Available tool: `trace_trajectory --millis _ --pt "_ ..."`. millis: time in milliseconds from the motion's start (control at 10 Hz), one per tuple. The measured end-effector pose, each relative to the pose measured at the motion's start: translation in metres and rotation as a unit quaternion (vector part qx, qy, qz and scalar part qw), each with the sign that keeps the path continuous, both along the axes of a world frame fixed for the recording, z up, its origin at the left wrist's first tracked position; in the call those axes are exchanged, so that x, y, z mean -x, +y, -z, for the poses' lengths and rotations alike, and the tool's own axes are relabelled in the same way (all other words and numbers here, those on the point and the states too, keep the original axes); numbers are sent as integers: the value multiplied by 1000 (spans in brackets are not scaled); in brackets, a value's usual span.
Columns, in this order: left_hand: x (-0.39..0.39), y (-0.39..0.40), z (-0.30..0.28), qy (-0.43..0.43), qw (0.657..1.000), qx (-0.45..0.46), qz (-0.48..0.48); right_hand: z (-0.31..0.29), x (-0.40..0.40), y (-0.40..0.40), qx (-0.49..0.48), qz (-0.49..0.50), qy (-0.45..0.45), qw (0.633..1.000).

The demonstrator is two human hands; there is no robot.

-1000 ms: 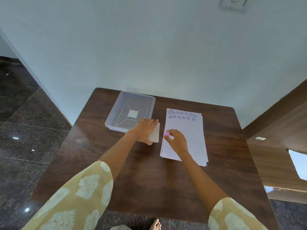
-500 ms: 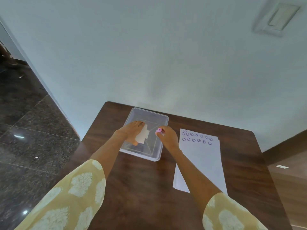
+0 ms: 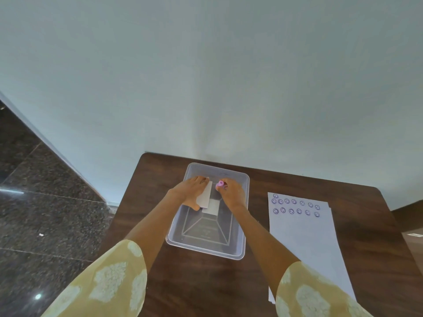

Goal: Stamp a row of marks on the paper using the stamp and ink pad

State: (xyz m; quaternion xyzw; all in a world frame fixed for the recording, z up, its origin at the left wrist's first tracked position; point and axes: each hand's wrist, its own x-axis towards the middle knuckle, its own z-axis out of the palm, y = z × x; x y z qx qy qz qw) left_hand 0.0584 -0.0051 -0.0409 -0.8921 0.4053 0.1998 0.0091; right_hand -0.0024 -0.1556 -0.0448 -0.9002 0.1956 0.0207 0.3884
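Over the clear plastic bin [image 3: 207,243] on the desk [image 3: 377,225], the left hand [image 3: 193,193] has its grip closed on the white ink pad [image 3: 205,195]; just beside it the right hand [image 3: 231,194] pinches the pink stamp [image 3: 220,184]. Farther right lies the paper [image 3: 304,239], carrying two rows of marks [image 3: 295,206].

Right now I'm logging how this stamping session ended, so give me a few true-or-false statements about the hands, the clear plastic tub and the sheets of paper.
1. Both hands are over the clear plastic tub. True.
2. The right hand holds a small pink stamp. True.
3. The left hand is empty. False: it holds a flat white pad.
4. The white paper stack lies left of the tub. False: it lies to the right.
5. The paper bears two rows of round purple marks. True.
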Motion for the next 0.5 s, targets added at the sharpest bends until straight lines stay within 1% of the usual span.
trace_trajectory --millis 300,400,500 --pt "-1 -4 1 26 998 -48 -3 1 0 1 27 -20 10 999" --pt "3 -3 -3 40 998 -44 -17 -5 8 -2 21 -28 -16 999" --pt "13 -5 -11 56 997 -1 -45 -16 17 -8 50 -6 -77 996"
